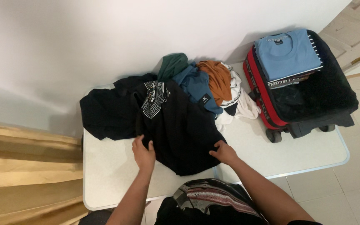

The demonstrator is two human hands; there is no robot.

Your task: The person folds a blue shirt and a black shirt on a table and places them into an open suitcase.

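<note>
The black T-shirt (176, 125) lies spread on the white table (288, 154), and you look to be flattening it for folding: your left hand (143, 152) pinches its near-left edge, your right hand (225, 152) grips the near-right hem. Next calls for an even pull. Far right, the open red suitcase (260, 89) holds a folded blue shirt (287, 53) on a stack.

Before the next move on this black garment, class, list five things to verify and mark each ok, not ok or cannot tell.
1. Left hand on the black garment: ok.
2. Right hand on its edge: ok.
3. Garment lying flat: not ok, bunched.
4. Pile of clothes apart from it: not ok, overlapping.
5. Suitcase open, blue shirt folded on top: ok.
</note>
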